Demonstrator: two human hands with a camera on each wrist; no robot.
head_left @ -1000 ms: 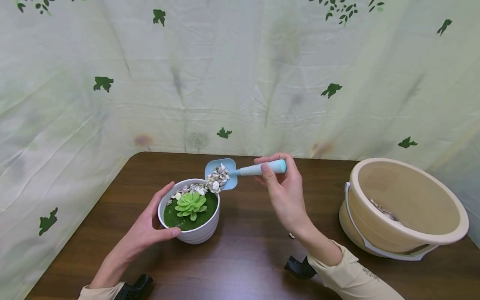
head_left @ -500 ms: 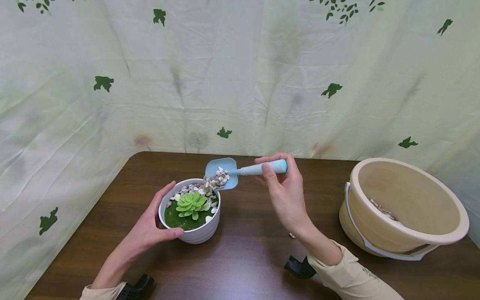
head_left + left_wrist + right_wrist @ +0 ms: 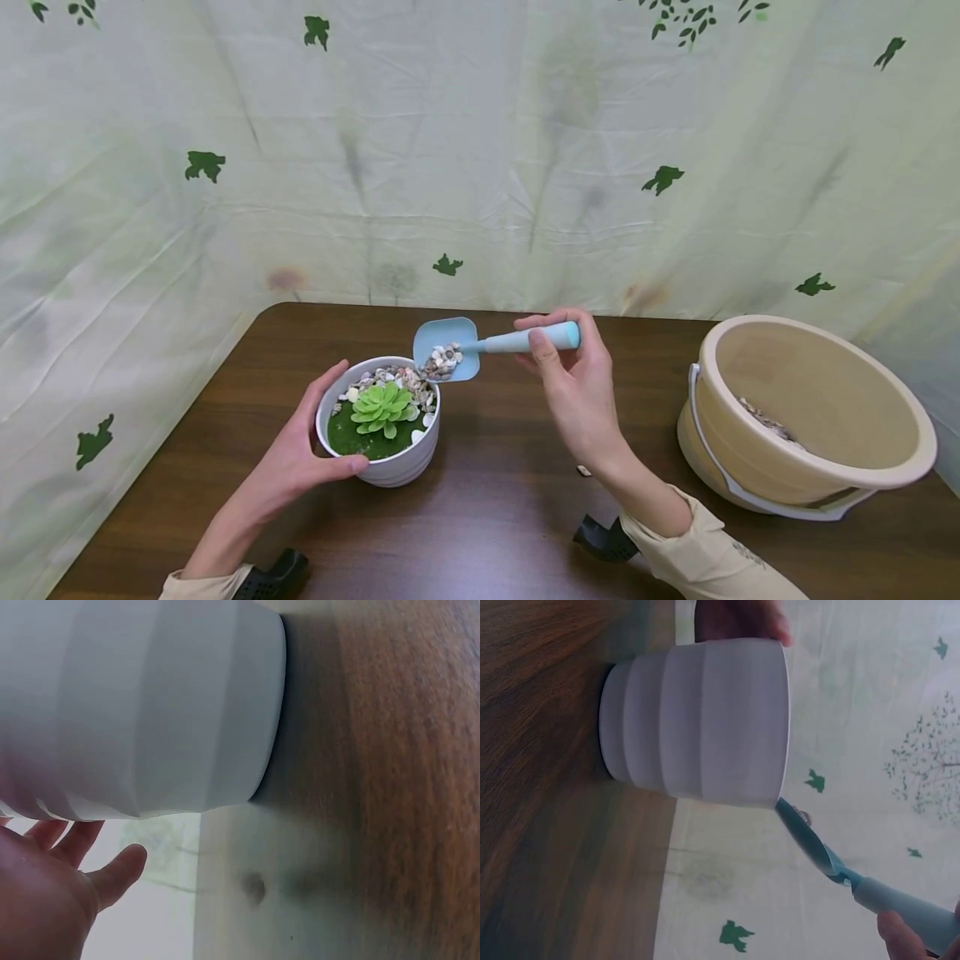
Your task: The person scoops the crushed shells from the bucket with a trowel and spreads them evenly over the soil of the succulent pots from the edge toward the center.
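Observation:
A white ribbed flowerpot [image 3: 397, 471] with a green succulent [image 3: 382, 408] stands on the table. My left hand [image 3: 300, 446] grips the pot's left side, thumb near its front rim. In my right hand [image 3: 577, 383] is a light-blue trowel [image 3: 517, 342], held by its handle. The trowel's blade tilts down to the pot's back right rim, as the right wrist view shows. Small shells and pebbles [image 3: 444, 358] lie on the blade. More shells [image 3: 405, 379] cover the pot's back and right parts, around the succulent; green moss [image 3: 348, 433] shows at the front left.
A beige bucket [image 3: 825, 333] with a pale handle stands at the right of the brown wooden table [image 3: 480, 533], with some shells or pebbles [image 3: 772, 421] inside. One small shell or stone [image 3: 583, 471] lies near my right forearm. A patterned curtain [image 3: 480, 150] hangs behind and at left.
Shells slid from the trowel into the pot, so fewer lie on the blade and more surround the succulent's right side. The trowel and right hand shifted slightly right; the left hand stayed.

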